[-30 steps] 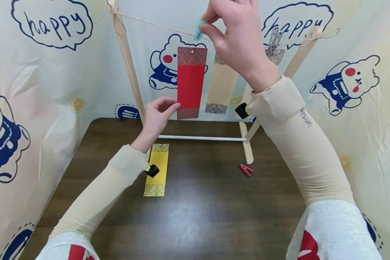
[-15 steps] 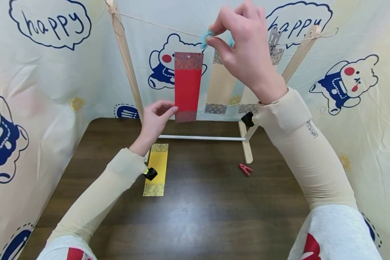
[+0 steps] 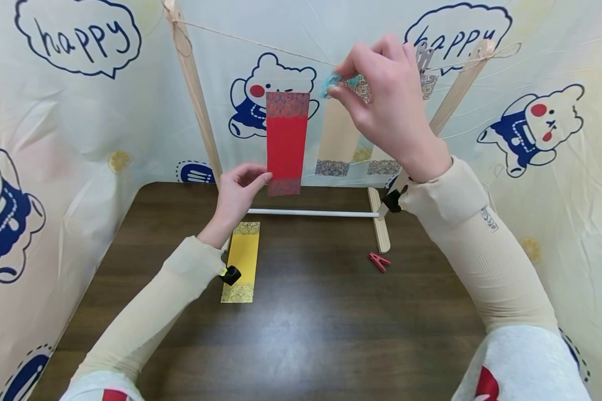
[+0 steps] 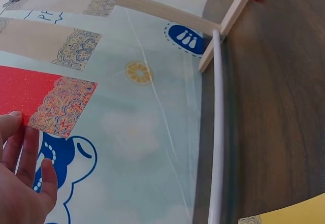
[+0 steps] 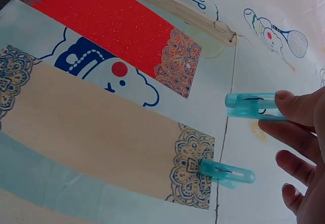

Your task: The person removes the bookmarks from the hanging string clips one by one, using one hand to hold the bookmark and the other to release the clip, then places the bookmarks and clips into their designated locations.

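Note:
My left hand (image 3: pixel 238 195) pinches the lower left edge of a red bookmark (image 3: pixel 287 145) with patterned ends, holding it upright in front of the string (image 3: pixel 261 43). In the right wrist view a small hole shows in the bookmark's top end, apart from the string. My right hand (image 3: pixel 393 106) pinches a light blue clothespin (image 5: pixel 249 106) between thumb and index finger, to the right of the red bookmark. A beige bookmark (image 3: pixel 337 133) hangs beside it, with a second light blue clothespin (image 5: pixel 228 174) on its top end at the string.
Wooden posts (image 3: pixel 195 89) carry the string, joined low down by a white rod (image 3: pixel 311 213). Another beige bookmark (image 3: pixel 383 166) hangs further right, by a grey clothespin (image 3: pixel 423 55). On the brown table (image 3: pixel 301 334) lie a yellow bookmark (image 3: pixel 244 250) and a red clothespin (image 3: pixel 379 262).
My right hand has moved right and down, away from the red bookmark's top, carrying the blue clothespin. My left hand has lowered the red bookmark and shifted it slightly left.

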Action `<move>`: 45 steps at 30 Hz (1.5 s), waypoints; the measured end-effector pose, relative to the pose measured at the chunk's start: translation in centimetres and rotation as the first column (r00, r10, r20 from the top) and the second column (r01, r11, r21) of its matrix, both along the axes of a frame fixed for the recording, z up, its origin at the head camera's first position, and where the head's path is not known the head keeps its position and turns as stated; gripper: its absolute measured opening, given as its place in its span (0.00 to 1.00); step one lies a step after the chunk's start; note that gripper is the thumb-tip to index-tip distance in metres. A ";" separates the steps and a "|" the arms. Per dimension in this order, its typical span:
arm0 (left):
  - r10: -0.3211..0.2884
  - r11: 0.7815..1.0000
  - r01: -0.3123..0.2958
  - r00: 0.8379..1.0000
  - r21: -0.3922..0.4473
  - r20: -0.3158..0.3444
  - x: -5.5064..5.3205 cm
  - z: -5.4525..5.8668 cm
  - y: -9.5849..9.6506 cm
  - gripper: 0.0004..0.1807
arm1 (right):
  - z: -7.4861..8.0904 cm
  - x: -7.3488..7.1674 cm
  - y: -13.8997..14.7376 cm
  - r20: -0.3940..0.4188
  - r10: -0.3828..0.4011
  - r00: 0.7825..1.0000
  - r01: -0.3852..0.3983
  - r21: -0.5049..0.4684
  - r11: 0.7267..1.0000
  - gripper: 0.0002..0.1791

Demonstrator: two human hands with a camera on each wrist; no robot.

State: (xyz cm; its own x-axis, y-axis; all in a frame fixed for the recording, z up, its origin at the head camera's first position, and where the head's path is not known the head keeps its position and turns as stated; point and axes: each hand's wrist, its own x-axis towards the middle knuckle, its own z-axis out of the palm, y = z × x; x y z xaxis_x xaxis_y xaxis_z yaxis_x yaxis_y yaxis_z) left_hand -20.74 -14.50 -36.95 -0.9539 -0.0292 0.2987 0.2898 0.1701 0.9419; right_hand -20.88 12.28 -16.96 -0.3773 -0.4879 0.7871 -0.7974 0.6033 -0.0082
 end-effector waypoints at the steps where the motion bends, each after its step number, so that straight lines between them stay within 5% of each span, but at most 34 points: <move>1: 0.003 1.000 -0.003 1.000 -0.006 0.001 0.0 -0.1 0.0 0.16 | -0.2 0.1 0.1 0.002 0.000 1.000 0.000 -0.002 1.000 0.15; 17: -0.009 0.999 0.009 1.000 -0.034 0.018 1.2 -1.3 -0.3 0.15 | -2.6 0.8 1.8 0.100 -0.028 0.995 0.030 -0.012 0.999 0.12; 45: -0.061 0.997 0.065 0.995 -0.045 0.082 3.6 -3.0 -0.1 0.14 | -6.2 1.8 3.8 0.199 0.059 0.978 -0.050 -0.052 0.997 0.18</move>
